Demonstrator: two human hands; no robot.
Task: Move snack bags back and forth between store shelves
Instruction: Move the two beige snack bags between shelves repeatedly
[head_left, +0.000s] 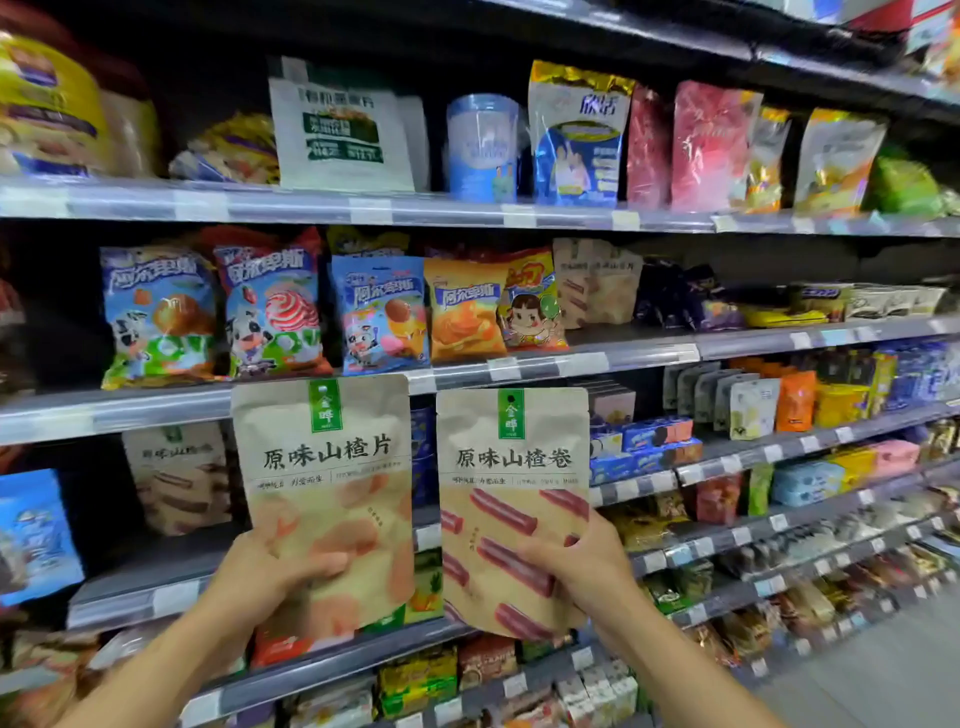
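Each hand, left (278, 571) and right (582, 564), gripped a light, crinkly beige paper snack pouch (327, 483) (511, 499) by its lower half before the grey metal shelves (519, 366), likely pliable yet easily creased.

hidden: lower part of hawthorn-slice bag (328, 488) behind left hand (270, 571); corner of hawthorn-roll bag (511, 499) behind right hand (582, 566) | cut off: both forearms at bottom edge; blue bag (31, 535) at left edge | blurred: price tags (732, 462) on shelf rails, unreadable | too small: packets at far right shelf ends (857, 587)
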